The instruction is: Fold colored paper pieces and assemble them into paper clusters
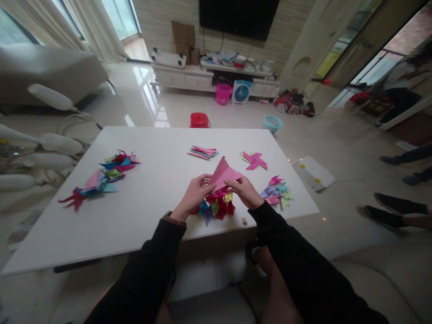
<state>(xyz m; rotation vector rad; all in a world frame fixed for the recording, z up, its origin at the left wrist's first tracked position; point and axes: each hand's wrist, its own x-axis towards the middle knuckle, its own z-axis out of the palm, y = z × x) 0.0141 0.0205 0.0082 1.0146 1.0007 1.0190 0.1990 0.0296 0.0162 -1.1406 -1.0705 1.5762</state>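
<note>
Long black sleeves (297,256) frame the left hand (195,194) and right hand (246,191), fingers pinching a folded pink paper sheet (223,174) above a white rectangular table (158,180), partly hiding a multicoloured folded-paper cluster (221,208); a coloured-paper stack (203,153) lies beyond, a bystander's legs (418,221) cropped at right.

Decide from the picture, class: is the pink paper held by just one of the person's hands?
No, the left hand and the right hand both hold the pink paper.
</note>
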